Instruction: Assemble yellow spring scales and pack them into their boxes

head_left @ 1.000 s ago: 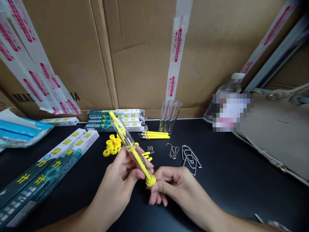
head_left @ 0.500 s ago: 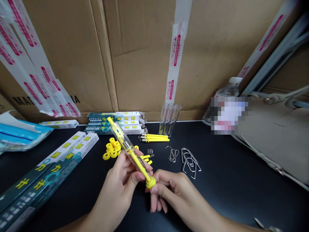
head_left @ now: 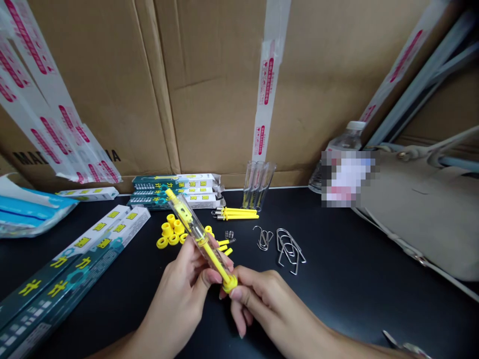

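My left hand (head_left: 175, 294) grips a transparent plastic tube (head_left: 190, 224) near its lower end, and the tube slants up and away from me. A yellow rod (head_left: 213, 264) runs through the tube and ends in a round yellow cap (head_left: 230, 283). My right hand (head_left: 258, 301) pinches that cap between thumb and fingers, close against my left hand's fingertips. Just beyond my hands lie a heap of yellow rings (head_left: 168, 234), several short yellow pieces (head_left: 223, 245) and small metal springs (head_left: 229, 235).
Behind stand several transparent tubes (head_left: 258, 185) and metal-tipped yellow rods (head_left: 235, 213). Wire clips (head_left: 290, 252) lie to the right. Dark green boxes (head_left: 67, 264) lie left on the black table (head_left: 337, 279). A beige bag (head_left: 422, 214) and water bottle (head_left: 346, 142) stand right, before a cardboard wall (head_left: 217, 94).
The whole view has drifted slightly left and the hands sit a little lower and further left. The tube stays held in both hands, with its far end lower against the boxes.
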`<state>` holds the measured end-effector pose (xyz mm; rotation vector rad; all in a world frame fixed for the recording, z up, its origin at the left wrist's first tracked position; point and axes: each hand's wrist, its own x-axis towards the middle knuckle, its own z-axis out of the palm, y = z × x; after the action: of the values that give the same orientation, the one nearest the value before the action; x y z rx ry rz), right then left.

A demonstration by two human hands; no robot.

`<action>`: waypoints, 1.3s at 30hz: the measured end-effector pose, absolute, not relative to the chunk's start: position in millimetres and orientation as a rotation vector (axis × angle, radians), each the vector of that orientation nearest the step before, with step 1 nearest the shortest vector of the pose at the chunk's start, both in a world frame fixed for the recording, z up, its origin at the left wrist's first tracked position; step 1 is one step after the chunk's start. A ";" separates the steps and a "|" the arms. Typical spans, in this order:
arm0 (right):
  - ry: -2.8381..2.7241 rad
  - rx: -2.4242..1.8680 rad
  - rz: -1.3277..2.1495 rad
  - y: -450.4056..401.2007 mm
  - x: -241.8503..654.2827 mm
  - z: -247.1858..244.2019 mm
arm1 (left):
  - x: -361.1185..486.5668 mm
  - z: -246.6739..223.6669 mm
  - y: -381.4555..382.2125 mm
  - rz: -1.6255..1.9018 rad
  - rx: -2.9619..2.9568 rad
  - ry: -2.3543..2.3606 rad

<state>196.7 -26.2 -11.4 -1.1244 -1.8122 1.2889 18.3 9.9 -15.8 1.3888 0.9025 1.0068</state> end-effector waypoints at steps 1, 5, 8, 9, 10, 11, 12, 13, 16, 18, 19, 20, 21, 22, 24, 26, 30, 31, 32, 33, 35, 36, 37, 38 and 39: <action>-1.813 -1.125 1.297 -26.0 197.1 -11.5 | 17.9 -16.4 9.9 1.005 1.390 0.903; -1.802 -1.107 1.334 -24.8 199.2 -11.8 | 17.0 -16.0 8.4 1.015 1.405 0.892; -1.767 -1.079 1.401 -24.3 199.0 -11.9 | 17.2 -13.6 6.7 1.021 1.414 0.845; -1.750 -1.068 1.427 -24.2 198.6 -12.1 | 17.4 -12.6 6.4 1.019 1.415 0.811; -1.732 -1.055 1.447 -24.1 198.0 -12.4 | 17.7 -11.6 6.1 1.013 1.413 0.773; -1.714 -1.050 1.457 -23.9 197.4 -12.8 | 17.9 -10.7 6.0 1.005 1.409 0.747; -1.695 -1.053 1.462 -23.7 196.8 -13.1 | 18.2 -10.0 6.0 0.996 1.409 0.730; -1.673 -1.063 1.458 -23.3 196.3 -13.3 | 18.3 -9.6 6.0 0.989 1.409 0.732; -1.591 -1.125 1.423 -21.8 195.4 -12.5 | 18.1 -11.3 6.7 1.017 1.404 0.797; -1.526 -1.162 1.417 -21.1 195.1 -11.5 | 17.7 -14.7 7.4 1.053 1.377 0.849; -1.489 -1.168 1.423 -20.9 195.0 -11.3 | 17.5 -16.4 7.8 1.067 1.352 0.873; -1.452 -1.162 1.436 -20.9 194.8 -11.5 | 17.5 -17.7 8.2 1.074 1.324 0.891; -1.419 -1.148 1.452 -21.0 194.6 -12.2 | 17.7 -18.2 8.6 1.073 1.294 0.904; -1.395 -1.132 1.462 -21.2 194.4 -13.3 | 18.2 -17.8 9.0 1.072 1.266 0.909; -1.371 -1.105 1.464 -21.8 194.0 -16.3 | 19.8 -13.7 9.9 1.066 1.220 0.906; -1.374 -1.084 1.454 -22.3 193.9 -19.0 | 21.8 -6.6 10.6 1.075 1.194 0.903; -1.426 -0.993 1.386 -23.0 194.5 -18.6 | 23.3 3.9 9.9 1.145 1.218 0.922; -1.449 -0.979 1.365 -23.4 194.8 -17.5 | 22.7 3.9 9.2 1.162 1.235 0.921; -1.473 -0.974 1.344 -23.9 195.2 -16.3 | 21.9 2.7 8.5 1.186 1.253 0.916; -1.501 -0.977 1.324 -24.4 195.6 -15.3 | 20.9 0.5 7.7 1.209 1.271 0.909; -1.571 -1.007 1.264 -25.3 196.5 -14.1 | 19.0 -4.9 6.3 1.254 1.303 0.894; -1.611 -1.024 1.222 -25.5 197.0 -14.2 | 18.3 -7.4 5.8 1.272 1.315 0.893; -1.650 -1.043 1.180 -25.5 197.5 -14.7 | 17.9 -9.3 5.5 1.282 1.324 0.895; -1.684 -1.058 1.144 -25.2 198.0 -15.6 | 17.8 -10.4 5.4 1.285 1.330 0.898; -1.702 -1.067 1.125 -24.8 198.4 -16.6 | 17.9 -10.6 5.5 1.279 1.333 0.899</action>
<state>198.4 -24.8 -16.6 -1.0669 -1.7017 1.1252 17.9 5.5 -10.6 1.3333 0.8986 1.2785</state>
